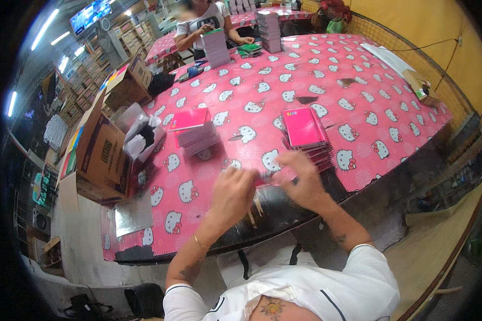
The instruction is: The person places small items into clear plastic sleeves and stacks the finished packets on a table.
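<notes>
My left hand (234, 195) is closed, its fingers curled at the near edge of the table. Close beside it, my right hand (303, 179) has its thumb and fingers bent together, partly smeared by motion. A small, dark, thin thing (264, 175) shows between the two hands; its kind is too blurred to tell. Just beyond my right hand lies a stack of pink spiral notebooks (306, 127), wire edges showing at the right. Farther left stands a stack of pale page blocks (198, 140) with a pink cover (190, 119) on top.
Cardboard boxes (104, 158) and crumpled white plastic (143, 134) line the left side of the pink-patterned table (241, 109). At the far side a person (206, 24) handles tall page stacks (216, 49) and green-covered books (249, 50). A long carton (420, 88) lies at the right edge.
</notes>
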Available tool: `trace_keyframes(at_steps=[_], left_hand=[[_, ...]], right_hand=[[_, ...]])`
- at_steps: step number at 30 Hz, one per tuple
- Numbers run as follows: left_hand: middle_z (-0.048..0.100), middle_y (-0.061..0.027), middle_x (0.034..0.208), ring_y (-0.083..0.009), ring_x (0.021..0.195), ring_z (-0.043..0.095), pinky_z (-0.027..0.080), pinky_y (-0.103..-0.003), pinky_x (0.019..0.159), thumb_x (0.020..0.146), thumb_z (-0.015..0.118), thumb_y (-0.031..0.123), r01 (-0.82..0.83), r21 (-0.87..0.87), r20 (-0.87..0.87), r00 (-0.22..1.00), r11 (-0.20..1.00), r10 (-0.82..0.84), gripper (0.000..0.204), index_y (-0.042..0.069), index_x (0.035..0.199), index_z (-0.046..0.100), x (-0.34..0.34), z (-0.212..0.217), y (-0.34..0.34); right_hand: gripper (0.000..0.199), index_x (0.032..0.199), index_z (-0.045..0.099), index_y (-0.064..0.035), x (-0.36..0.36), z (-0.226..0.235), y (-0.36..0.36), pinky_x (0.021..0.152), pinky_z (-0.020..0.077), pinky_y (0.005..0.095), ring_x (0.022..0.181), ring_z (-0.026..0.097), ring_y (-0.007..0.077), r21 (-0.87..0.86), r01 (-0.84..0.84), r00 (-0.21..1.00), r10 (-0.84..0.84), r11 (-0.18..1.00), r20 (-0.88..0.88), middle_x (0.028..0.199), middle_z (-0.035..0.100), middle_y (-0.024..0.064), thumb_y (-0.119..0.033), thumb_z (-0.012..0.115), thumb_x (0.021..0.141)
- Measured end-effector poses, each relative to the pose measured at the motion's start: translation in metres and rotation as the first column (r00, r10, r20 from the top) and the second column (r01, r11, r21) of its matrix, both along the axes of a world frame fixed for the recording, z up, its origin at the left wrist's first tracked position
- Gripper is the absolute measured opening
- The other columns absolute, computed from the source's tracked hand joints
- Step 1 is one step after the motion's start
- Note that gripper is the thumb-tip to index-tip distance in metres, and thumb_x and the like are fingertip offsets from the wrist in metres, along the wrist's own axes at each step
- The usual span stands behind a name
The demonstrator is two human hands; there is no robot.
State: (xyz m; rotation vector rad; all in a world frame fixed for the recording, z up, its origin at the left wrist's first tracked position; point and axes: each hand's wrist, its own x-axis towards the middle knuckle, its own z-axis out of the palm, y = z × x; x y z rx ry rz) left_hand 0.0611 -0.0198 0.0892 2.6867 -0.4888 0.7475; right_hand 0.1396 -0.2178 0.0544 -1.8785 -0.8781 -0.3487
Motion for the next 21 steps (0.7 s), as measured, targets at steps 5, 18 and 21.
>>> trace_keyframes(at_steps=[5, 18, 21], left_hand=[[0.067, -0.0148, 0.103, -0.032, 0.096, 0.065, 0.052, -0.04, 0.082, 0.08, 0.066, -0.005, 0.271, -0.142, 0.527, 0.835, 0.952, -0.159, 0.018, 0.003, 0.095, 0.061, 0.111, 0.028, -0.042], [0.06, -0.0145, 0.127, -0.031, 0.113, 0.061, 0.05, -0.045, 0.093, 0.093, 0.058, 0.051, -0.508, -0.861, -0.445, 0.774, -0.024, -0.45, 0.062, 0.005, 0.133, 0.049, 0.195, -0.08, -0.073], [0.067, -0.0122, 0.113, -0.0266, 0.099, 0.067, 0.053, -0.048, 0.091, 0.094, 0.055, 0.053, -0.393, -0.894, -0.177, 0.753, -0.218, -0.634, 0.058, 0.007, 0.128, 0.052, 0.215, -0.124, -0.083]], right_hand=[[0.062, 0.141, 0.048, -0.0118, 0.1, 0.003, -0.061, 0.107, 0.0373, 0.0446, 0.128, 0.047, 0.0354, -0.323, 0.444, 0.895, -0.397, 0.836, 0.201, 0.14, 0.049, 0.0183, -0.034, 0.069, 0.087], [0.101, 0.144, 0.041, -0.0052, 0.184, -0.06, -0.078, 0.098, 0.0472, 0.041, 0.118, 0.056, 0.0224, 0.253, 0.038, 0.426, 0.214, 0.967, -0.879, 0.134, 0.056, 0.0142, -0.082, 0.052, 0.079], [0.094, 0.138, 0.048, -0.0047, 0.158, -0.014, -0.062, 0.099, 0.0475, 0.0416, 0.114, 0.06, 0.023, 0.31, -0.079, 0.297, 0.32, 0.947, -0.9, 0.131, 0.059, 0.0123, -0.079, 0.054, 0.081]])
